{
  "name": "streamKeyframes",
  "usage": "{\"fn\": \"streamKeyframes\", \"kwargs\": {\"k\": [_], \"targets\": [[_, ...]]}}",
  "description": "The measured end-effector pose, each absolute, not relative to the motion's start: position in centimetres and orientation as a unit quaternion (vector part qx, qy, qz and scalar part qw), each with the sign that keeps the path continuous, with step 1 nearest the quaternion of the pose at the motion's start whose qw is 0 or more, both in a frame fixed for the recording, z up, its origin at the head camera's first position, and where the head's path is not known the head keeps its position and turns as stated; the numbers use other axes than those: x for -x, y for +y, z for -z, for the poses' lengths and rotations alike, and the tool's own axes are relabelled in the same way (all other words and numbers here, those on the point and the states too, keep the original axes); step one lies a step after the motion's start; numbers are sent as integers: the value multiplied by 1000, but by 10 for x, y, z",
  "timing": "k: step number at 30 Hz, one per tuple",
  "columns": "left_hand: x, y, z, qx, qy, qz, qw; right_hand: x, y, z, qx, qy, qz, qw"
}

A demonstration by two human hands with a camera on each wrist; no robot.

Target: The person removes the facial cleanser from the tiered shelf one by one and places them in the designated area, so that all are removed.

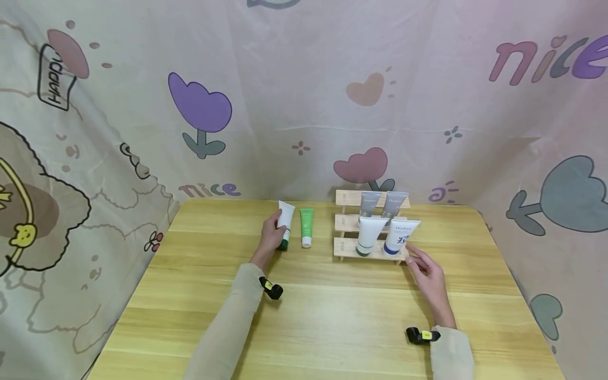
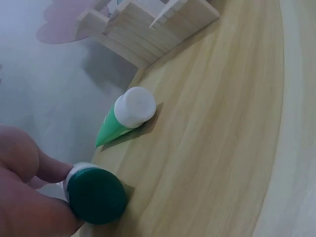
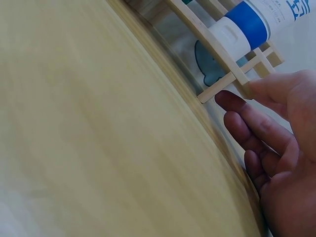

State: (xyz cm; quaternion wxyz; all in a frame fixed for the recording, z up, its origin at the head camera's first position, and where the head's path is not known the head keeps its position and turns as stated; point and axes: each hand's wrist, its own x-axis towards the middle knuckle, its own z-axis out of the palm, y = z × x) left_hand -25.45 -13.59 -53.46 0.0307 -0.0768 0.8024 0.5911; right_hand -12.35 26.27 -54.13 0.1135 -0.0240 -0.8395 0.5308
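Between thumb and fingers, my left hand (image 1: pixel 273 232) grips a white tube (image 1: pixel 286 216) near the back of the table. Its dark green cap (image 2: pixel 96 196) points down toward the tabletop. Just right of it is a light green tube (image 1: pixel 306 221) with a white cap (image 2: pixel 137 107). My right hand (image 1: pixel 429 272) holds the front right corner of a three-tier wooden rack (image 1: pixel 343 246), thumb against the shelf end and curled fingers by the leg. On the front shelf stand a white tube with green cap (image 1: pixel 370 232) and a white tube with blue cap (image 1: pixel 399 237).
Two grey tubes (image 1: pixel 369 204) stand on a higher tier of the rack. Behind the wooden table (image 1: pixel 328 316) hangs a printed cloth (image 1: pixel 285 105), which also runs along both sides. Each wrist wears a small black camera (image 1: pixel 272 288).
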Motion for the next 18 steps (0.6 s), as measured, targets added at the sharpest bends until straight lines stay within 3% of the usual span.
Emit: {"fn": "streamKeyframes", "kwargs": {"k": [6,18], "targets": [[255,-143,536,58,840,-539,17,123,262,541,20,-838,-533,114],[251,-157,536,52,858,-509,46,124,263,545,16,-837,-533,121]]}}
